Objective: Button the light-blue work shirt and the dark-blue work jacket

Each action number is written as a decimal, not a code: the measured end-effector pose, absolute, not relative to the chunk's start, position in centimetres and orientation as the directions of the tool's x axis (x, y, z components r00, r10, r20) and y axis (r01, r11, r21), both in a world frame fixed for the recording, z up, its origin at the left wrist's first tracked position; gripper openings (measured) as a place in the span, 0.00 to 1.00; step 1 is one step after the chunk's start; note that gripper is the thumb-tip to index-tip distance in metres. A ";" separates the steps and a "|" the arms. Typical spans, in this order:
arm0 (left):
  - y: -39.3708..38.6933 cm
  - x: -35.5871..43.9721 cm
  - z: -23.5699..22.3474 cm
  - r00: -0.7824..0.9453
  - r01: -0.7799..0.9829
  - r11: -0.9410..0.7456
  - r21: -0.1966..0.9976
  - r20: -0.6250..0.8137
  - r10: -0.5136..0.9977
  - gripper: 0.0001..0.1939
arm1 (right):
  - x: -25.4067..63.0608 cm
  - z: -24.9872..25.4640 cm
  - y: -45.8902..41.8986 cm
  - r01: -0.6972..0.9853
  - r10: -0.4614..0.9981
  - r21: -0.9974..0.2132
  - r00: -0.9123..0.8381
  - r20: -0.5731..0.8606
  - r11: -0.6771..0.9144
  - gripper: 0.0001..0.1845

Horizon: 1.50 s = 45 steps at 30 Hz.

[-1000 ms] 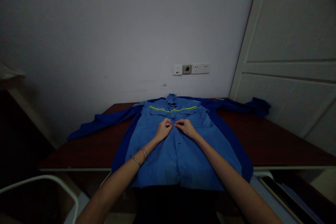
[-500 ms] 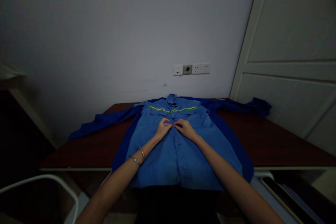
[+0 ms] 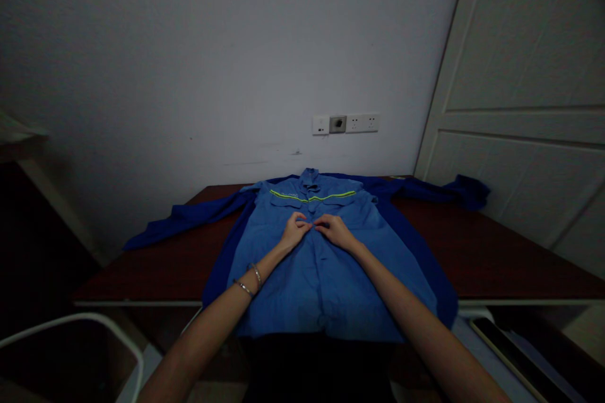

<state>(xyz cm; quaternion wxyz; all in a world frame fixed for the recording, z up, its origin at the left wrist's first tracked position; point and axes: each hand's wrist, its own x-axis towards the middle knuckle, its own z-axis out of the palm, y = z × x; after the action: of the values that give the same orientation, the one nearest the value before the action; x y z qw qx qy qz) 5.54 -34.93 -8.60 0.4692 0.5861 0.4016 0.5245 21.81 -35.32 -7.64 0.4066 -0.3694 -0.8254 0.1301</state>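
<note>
A blue work jacket (image 3: pixel 283 289) with darker blue sides and sleeves lies face up, its collar toward the wall and its sleeves spread out. A yellow-green stripe crosses its chest. At the front placket, just below the chest pockets, my left hand (image 3: pixel 295 230) pinches the fabric between thumb and finger. My right hand (image 3: pixel 333 230) pinches the placket right beside it, the fingertips of both hands nearly meeting. Whether a button sits between the fingertips is too small to tell. The jacket's lower hem hangs over the near table edge.
The dark red table (image 3: pixel 486 252) stands against a pale wall with a row of sockets (image 3: pixel 362 123). A panelled white door (image 3: pixel 515 189) is on the right. A white curved frame (image 3: pixel 108 322) rises at lower left, and a dark flat object (image 3: pixel 505 349) lies at lower right.
Almost nothing differs. Both hands stay at the same spot on the placket, with only slight finger movement, and the jacket lies as before.
</note>
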 end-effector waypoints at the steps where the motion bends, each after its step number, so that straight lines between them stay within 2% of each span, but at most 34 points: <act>1: -34.9 5.5 -8.6 0.123 -0.019 -0.239 0.971 0.240 0.963 0.24 | 21.8 -7.7 -35.2 0.501 0.723 -0.527 -0.394 0.568 0.687 0.09; 12: -35.2 5.7 -8.3 0.109 -0.002 -0.219 0.976 0.218 0.970 0.23 | 21.8 -8.1 -35.0 0.486 0.751 -0.575 -0.370 0.546 0.658 0.10; 22: -34.8 5.7 -8.5 0.079 0.016 -0.246 0.969 0.244 0.967 0.24 | 21.6 -7.9 -35.3 0.508 0.714 -0.511 -0.388 0.583 0.694 0.09; 32: -34.2 5.4 -8.9 0.054 0.041 -0.255 0.966 0.253 0.966 0.22 | 21.3 -7.2 -36.3 0.470 0.741 -0.579 -0.330 0.585 0.666 0.05; 37: -34.4 5.4 -8.7 0.018 0.079 -0.257 0.963 0.256 0.966 0.20 | 21.3 -7.2 -36.2 0.463 0.723 -0.562 -0.339 0.602 0.686 0.04; 41: -34.3 5.4 -8.8 0.037 0.038 -0.236 0.971 0.235 0.971 0.20 | 21.2 -7.3 -36.3 0.487 0.728 -0.551 -0.343 0.593 0.678 0.04; 45: -34.3 5.4 -8.8 0.044 0.022 -0.224 0.974 0.223 0.974 0.19 | 20.9 -7.3 -36.6 0.540 0.700 -0.472 -0.372 0.609 0.697 0.06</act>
<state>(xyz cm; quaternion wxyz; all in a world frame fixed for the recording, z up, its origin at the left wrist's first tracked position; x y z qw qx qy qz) 5.45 -34.27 -8.85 0.4441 0.5698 0.4368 0.5360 20.95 -36.65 -7.32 0.4146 -0.3767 -0.8227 0.0969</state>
